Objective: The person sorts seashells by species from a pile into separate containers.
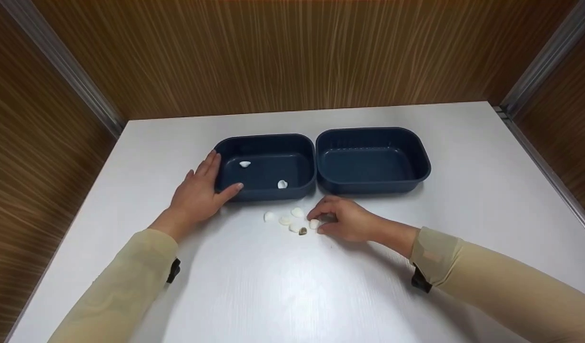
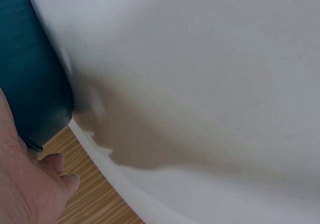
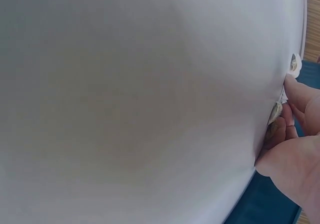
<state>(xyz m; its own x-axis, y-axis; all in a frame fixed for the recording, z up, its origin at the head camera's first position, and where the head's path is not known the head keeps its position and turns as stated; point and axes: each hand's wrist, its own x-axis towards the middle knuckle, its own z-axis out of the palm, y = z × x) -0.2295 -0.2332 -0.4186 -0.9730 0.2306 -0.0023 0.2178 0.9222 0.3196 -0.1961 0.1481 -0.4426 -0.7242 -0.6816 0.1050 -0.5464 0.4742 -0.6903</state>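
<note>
Shell: on or just above the table, between thumb and forefinger of the right hand.
Right hand: fingers bent, thumb and forefinger nearly together, pinching that shell.
Loose shells: a cluster just left of it, one brownish.
Left tray: behind the cluster, two white shells inside.
Left hand: fingers extended along the left tray's side, thumb spread at its front rim.
Right tray: just beside the left tray.

Smooth, plastic-looking trays; glossy tabletop; wood-grain panels.
</note>
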